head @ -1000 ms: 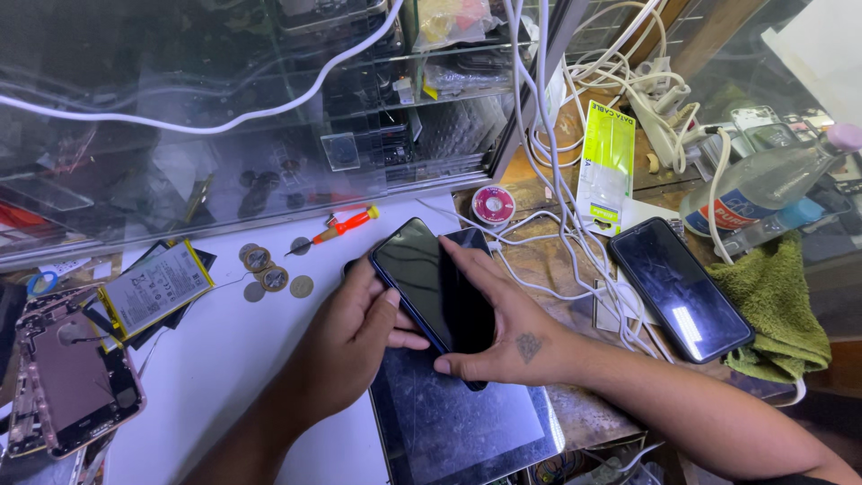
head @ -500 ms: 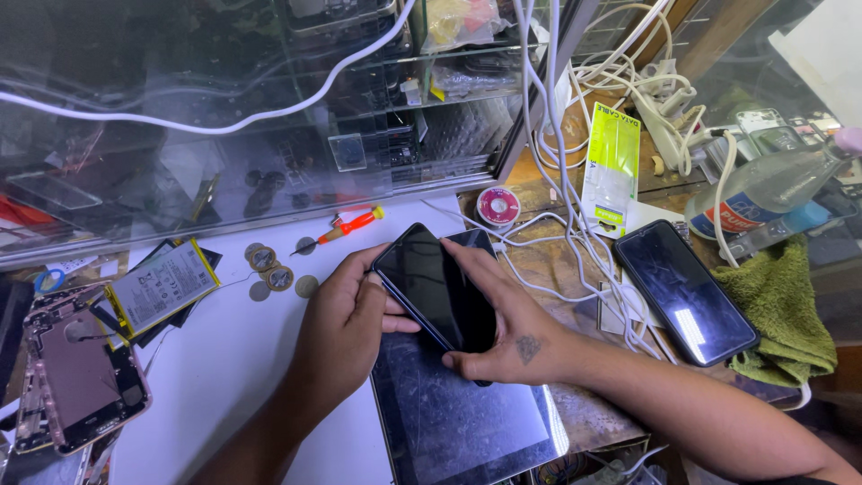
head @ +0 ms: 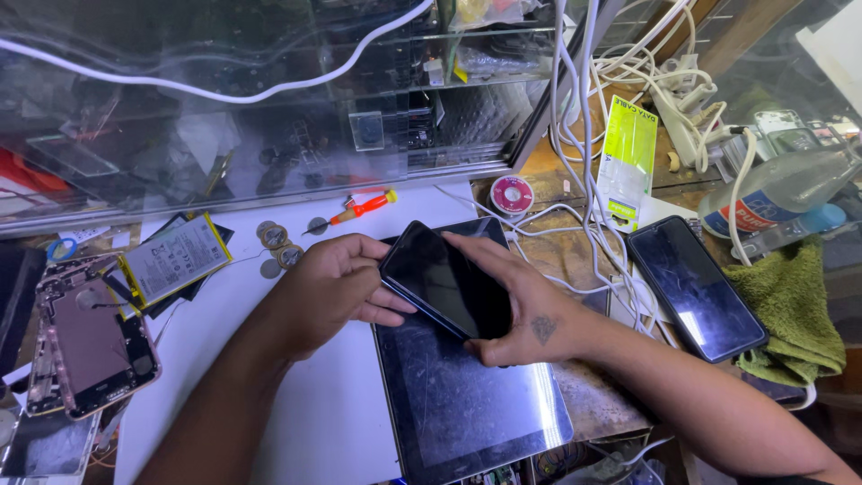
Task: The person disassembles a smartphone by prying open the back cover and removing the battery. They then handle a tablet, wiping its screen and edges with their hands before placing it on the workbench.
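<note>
Cluttered white tabletop (head: 269,395): both hands, left hand (head: 328,292) and right hand (head: 521,310), have fingers grasping a black smartphone (head: 446,292), tilted above a scratched tablet (head: 467,404), apparently being inspected.

left hand (head: 328,292): bare, sleeveless | right hand (head: 521,310): small dark tattoo
</note>
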